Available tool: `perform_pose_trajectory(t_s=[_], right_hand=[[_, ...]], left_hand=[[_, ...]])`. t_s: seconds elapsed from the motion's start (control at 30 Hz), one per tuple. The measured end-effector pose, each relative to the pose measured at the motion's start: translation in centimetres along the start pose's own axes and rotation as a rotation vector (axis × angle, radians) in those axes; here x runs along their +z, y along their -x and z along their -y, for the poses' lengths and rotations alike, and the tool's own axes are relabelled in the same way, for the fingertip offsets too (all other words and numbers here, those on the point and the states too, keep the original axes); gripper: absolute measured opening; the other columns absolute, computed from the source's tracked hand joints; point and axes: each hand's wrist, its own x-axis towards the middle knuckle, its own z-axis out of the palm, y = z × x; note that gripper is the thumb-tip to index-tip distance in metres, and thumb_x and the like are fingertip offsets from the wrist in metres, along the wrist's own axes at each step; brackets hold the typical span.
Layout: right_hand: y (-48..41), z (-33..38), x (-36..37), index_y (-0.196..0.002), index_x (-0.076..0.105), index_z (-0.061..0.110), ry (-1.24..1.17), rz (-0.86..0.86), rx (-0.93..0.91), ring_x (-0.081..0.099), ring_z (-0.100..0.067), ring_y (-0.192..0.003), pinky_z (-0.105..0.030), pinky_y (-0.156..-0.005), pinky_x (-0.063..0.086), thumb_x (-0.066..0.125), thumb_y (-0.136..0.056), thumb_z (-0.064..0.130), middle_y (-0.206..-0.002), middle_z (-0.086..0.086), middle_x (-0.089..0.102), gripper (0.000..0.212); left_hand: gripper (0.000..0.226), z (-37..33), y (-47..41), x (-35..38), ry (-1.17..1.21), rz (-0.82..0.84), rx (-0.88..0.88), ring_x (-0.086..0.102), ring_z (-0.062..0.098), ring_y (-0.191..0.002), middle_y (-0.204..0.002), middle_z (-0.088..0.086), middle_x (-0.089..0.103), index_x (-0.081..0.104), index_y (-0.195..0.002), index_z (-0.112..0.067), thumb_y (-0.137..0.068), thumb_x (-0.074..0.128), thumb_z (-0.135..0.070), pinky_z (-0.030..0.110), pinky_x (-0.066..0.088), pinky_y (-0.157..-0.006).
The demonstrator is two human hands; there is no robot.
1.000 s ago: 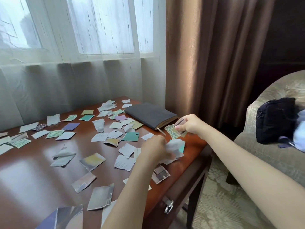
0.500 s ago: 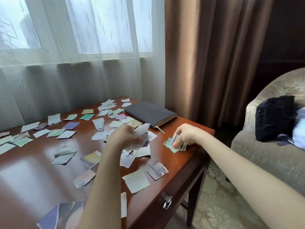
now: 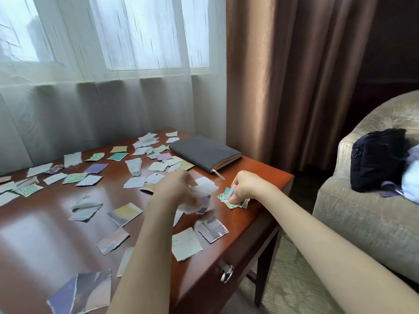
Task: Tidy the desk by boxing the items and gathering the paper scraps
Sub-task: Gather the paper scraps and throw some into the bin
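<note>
- Torn paper scraps scattered over the whole counter, from far left to the near right corner; thin, feather-light, limp, likely to slide on the glossy wood and tear or crease if pinched hard. Best lifted by an edge or swept together flat.
- Large purple-grey scrap at the near edge, overhanging slightly; easy to take by that free edge.
- Left hand closed around a crumpled bunch of pale scraps, blurred.
- Cream scrap near the front edge carrying faint handwriting, too small to read.
- Right hand pinching a green-patterned scrap and others against the counter.
- Grey notebook far right: stiff, heavier, no readable label.
</note>
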Motion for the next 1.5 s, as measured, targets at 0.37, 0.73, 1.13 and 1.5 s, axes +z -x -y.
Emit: perform_pose_trajectory(t_s=[0.37, 0.73, 1.13, 1.5], right_hand=[[1.2, 0.4, 1.2, -0.095, 0.056, 0.011, -0.287, -0.078, -0.040, 0.056, -0.018, -0.101, -0.029, -0.088, 0.046, 0.072, -0.079, 0.011, -0.115, -0.007, 0.063, 0.023], [-0.2, 1.3, 3.6, -0.099, 0.056, 0.010, -1.175, -0.259, -0.065, 0.060, -0.018, -0.084, -0.029, -0.071, 0.052, 0.063, -0.083, -0.007, -0.094, -0.006, 0.062, 0.024], [-1.0, 1.8, 4.9, -0.098, 0.057, 0.009, -1.239, -0.390, -0.196, 0.061, -0.016, -0.080, -0.019, -0.063, 0.052, 0.060, -0.086, -0.004, -0.089, -0.005, 0.063, 0.018], [-1.6, 1.9, 5.5, -0.095, 0.059, 0.012, -1.084, -0.341, -0.258, 0.062, -0.020, -0.085, -0.022, -0.063, 0.052, 0.062, -0.086, -0.001, -0.093, -0.007, 0.066, 0.016]], left_hand=[[0.061, 0.1, -0.3, 0.6, -0.074, 0.047, 0.004, 0.054, 0.023, -0.114, -0.126, 0.002, 0.058, 0.057, -0.126, -0.021, -0.071, 0.081, -0.021, 0.039, 0.046, -0.098], [0.060, 0.3, -0.5, 0.7, -0.004, 0.066, 0.049, 0.049, 0.026, -0.115, -0.129, 0.005, 0.051, 0.047, -0.127, -0.022, -0.075, 0.074, -0.012, 0.038, 0.045, -0.097], [0.032, 2.1, 0.9, -3.0, 0.241, 0.013, -0.036, 0.054, 0.024, -0.087, -0.104, 0.010, 0.061, 0.058, -0.105, -0.009, -0.080, 0.072, -0.023, 0.029, 0.045, -0.075], [0.055, 2.7, 2.2, -2.9, -0.175, 0.128, -0.208, 0.054, 0.020, -0.088, -0.095, 0.001, 0.059, 0.060, -0.114, -0.014, -0.069, 0.078, -0.041, 0.028, 0.047, -0.073]])
